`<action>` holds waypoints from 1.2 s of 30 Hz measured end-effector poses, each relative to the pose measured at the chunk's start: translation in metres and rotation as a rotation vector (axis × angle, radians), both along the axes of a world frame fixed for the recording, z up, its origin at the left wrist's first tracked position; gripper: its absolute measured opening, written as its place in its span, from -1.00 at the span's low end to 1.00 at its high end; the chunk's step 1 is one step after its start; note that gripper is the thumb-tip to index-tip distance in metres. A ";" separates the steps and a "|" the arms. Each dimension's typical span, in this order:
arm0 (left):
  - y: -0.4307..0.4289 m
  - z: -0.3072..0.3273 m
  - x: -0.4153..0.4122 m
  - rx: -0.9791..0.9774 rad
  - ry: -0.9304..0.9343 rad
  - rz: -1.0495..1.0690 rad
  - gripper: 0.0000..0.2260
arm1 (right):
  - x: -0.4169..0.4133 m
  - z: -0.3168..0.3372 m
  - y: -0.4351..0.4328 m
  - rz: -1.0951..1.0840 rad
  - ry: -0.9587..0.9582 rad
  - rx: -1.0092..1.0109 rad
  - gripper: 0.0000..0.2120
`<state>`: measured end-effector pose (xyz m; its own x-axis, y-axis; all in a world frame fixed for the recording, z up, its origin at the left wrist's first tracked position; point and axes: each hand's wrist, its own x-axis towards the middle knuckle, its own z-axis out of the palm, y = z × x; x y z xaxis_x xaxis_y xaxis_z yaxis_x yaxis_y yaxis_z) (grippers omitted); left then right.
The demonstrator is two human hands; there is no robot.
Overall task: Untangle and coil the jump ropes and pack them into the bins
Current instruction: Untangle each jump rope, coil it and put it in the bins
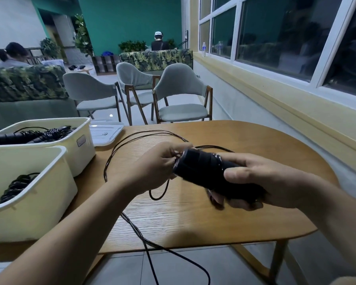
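Right hand point(255, 182) clamps black jump-rope handles point(204, 169) as anchor. Left hand point(158, 167) pinches cord point(115, 153) at their 9 o'clock end, likely for winding. Near bin point(39, 212) at 8 o'clock, within reach.

Black cylindrical handles point(204, 171) are held in the right grip point(265, 182); thin black cord point(105, 173), cream plastic bins point(39, 212) leftward; tan wood-grained table point(193, 223) beneath.
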<state>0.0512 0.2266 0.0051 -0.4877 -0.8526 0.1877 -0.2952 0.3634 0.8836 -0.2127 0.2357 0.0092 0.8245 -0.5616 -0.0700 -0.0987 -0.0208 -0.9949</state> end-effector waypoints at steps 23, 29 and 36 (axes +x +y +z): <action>-0.001 -0.017 -0.037 -0.187 -0.368 0.232 -0.78 | 0.032 -0.014 -0.003 -0.767 -0.279 -0.155 -0.53; 0.001 -0.013 -0.038 -0.270 -0.546 0.273 -0.75 | 0.030 -0.016 -0.008 -0.942 -0.121 -0.351 -0.66; 0.004 -0.009 -0.032 -0.290 -0.671 0.278 -0.75 | 0.019 -0.023 -0.016 -1.021 0.213 -0.679 -0.55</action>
<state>0.0193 0.2302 -0.0038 -0.3514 -0.9220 0.1625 -0.8467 0.3870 0.3651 -0.1936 0.2194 -0.0138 -0.0023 -0.9136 0.4065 -0.5308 -0.3434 -0.7748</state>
